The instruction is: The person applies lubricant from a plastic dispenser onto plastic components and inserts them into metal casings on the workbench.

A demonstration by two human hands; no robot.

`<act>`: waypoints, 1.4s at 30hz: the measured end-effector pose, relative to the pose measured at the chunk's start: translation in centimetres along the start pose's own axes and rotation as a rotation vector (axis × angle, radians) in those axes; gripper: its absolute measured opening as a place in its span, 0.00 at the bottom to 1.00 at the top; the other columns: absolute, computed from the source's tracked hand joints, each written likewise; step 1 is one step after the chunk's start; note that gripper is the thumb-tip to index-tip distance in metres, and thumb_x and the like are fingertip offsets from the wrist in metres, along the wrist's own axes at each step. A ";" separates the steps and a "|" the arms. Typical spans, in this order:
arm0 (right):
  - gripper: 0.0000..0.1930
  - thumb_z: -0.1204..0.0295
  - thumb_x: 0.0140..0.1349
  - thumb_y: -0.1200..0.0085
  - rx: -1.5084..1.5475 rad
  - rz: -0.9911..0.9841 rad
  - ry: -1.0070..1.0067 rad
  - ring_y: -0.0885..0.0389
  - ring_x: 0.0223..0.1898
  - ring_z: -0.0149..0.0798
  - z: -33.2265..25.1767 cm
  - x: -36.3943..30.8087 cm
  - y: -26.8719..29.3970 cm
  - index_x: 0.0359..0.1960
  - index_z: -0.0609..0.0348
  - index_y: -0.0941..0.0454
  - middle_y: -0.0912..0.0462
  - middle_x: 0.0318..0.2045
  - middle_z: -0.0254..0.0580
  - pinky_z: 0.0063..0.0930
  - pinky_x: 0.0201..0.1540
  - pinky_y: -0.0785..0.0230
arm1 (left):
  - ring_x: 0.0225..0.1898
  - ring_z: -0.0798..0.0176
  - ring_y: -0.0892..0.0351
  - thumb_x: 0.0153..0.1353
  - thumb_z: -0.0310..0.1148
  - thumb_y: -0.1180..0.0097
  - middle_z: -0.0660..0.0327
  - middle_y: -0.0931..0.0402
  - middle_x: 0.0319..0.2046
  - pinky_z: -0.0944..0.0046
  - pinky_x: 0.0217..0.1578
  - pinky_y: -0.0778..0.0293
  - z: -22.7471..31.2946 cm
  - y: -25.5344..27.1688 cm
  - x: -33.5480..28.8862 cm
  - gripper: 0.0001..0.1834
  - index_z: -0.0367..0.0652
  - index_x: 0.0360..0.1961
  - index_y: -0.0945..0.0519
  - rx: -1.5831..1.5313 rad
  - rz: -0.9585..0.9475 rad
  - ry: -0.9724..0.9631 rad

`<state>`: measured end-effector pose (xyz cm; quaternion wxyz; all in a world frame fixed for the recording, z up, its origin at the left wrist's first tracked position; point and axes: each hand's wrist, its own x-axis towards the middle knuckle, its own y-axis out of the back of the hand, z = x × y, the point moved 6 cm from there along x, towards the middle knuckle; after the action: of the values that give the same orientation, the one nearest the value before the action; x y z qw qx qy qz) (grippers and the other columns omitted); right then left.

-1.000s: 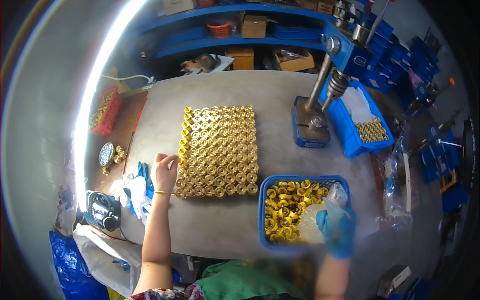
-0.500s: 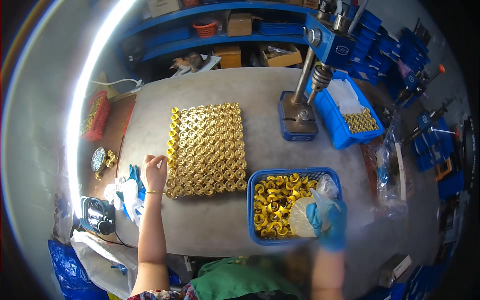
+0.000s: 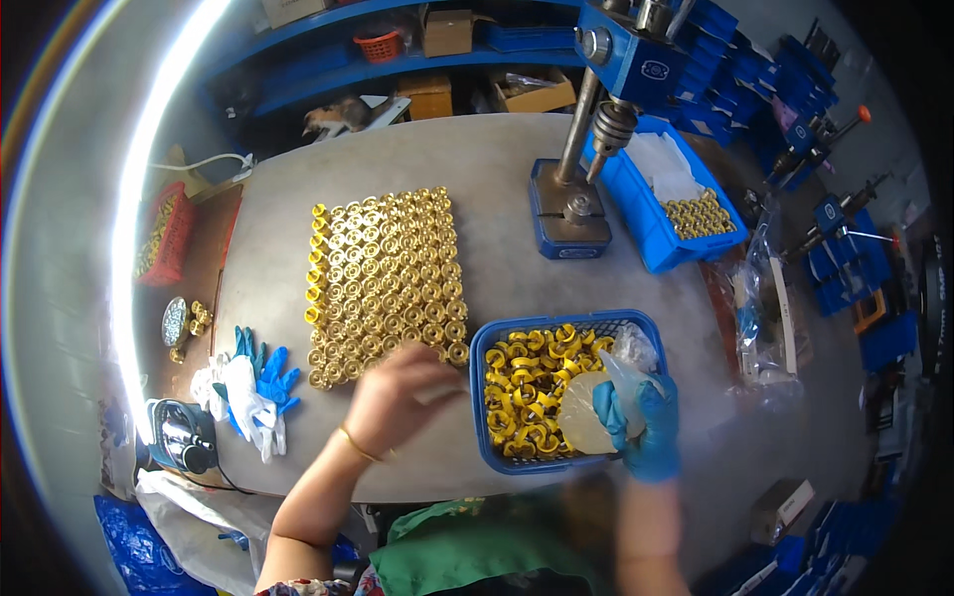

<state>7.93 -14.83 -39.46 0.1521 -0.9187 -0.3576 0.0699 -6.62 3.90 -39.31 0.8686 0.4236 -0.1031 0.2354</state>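
My bare left hand [image 3: 402,392], a bangle at its wrist, is over the table between the brass parts and the basket. It is blurred; thumb and fingers look apart, with nothing visible in them. The block of round brass parts [image 3: 388,283] stands in close rows; several in the leftmost column carry yellow rings [image 3: 315,276]. My blue-gloved right hand [image 3: 651,432] is closed around a clear plastic bag [image 3: 621,382] with a pale mass showing below it, over the right side of the blue basket [image 3: 482,417]. Yellow curved pieces [image 3: 532,387] fill the basket.
A blue drill press [image 3: 571,214] stands at the back, beside a blue bin [image 3: 651,223] with brass parts and white paper. Gloves [image 3: 253,387] and a dark device with a cord [image 3: 184,437] lie left. A red basket [image 3: 164,233] stands farther left.
My left hand has left the left edge of the brass block and swung right toward the basket. My right hand keeps its hold on the bag. The whole view has shifted slightly.
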 end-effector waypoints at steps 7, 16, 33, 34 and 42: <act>0.25 0.53 0.53 0.50 0.007 -0.004 -0.004 0.40 0.09 0.30 0.3 -0.1 0.3 0.07 0.59 0.34 0.37 0.04 0.34 0.20 0.13 0.53 | 0.31 0.63 0.29 0.41 0.35 0.42 0.63 0.33 0.27 0.64 0.25 0.30 4.3 -5.1 0.2 0.08 0.47 0.25 0.23 0.207 -0.391 -0.102; 0.25 0.53 0.52 0.49 0.058 -0.008 -0.005 0.39 0.09 0.30 0.1 0.0 0.4 0.07 0.59 0.33 0.37 0.04 0.35 0.19 0.12 0.53 | 0.36 0.60 0.30 0.42 0.35 0.46 0.60 0.33 0.30 0.62 0.29 0.29 3.9 -5.6 1.4 0.06 0.46 0.23 0.22 0.266 -0.639 -0.130; 0.23 0.53 0.52 0.49 0.095 0.000 0.005 0.39 0.10 0.29 0.9 0.2 0.4 0.13 0.61 0.30 0.35 0.05 0.34 0.18 0.12 0.53 | 0.37 0.59 0.31 0.41 0.35 0.48 0.60 0.30 0.28 0.59 0.34 0.34 3.9 -8.2 1.2 0.07 0.45 0.18 0.22 0.437 -0.800 -0.244; 0.22 0.53 0.52 0.48 0.098 -0.013 0.017 0.39 0.10 0.28 0.9 0.1 0.5 0.16 0.63 0.28 0.35 0.06 0.34 0.17 0.12 0.52 | 0.37 0.59 0.31 0.42 0.35 0.48 0.60 0.30 0.28 0.59 0.35 0.34 4.1 -8.0 1.3 0.06 0.45 0.18 0.22 0.424 -0.774 -0.239; 0.18 0.61 0.57 0.52 0.152 -0.096 -0.070 0.29 0.15 0.29 0.7 -0.3 -0.3 0.27 0.69 0.26 0.25 0.18 0.44 0.19 0.17 0.34 | 0.32 0.54 0.28 0.51 0.35 0.49 0.55 0.31 0.27 0.58 0.33 0.30 4.4 -3.6 3.2 0.10 0.39 0.21 0.26 0.018 -0.544 -0.107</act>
<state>7.33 -14.68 -40.03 0.2121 -0.8834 -0.3998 0.1214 -1.99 -0.43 -37.80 0.8895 0.4551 -0.0291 -0.0283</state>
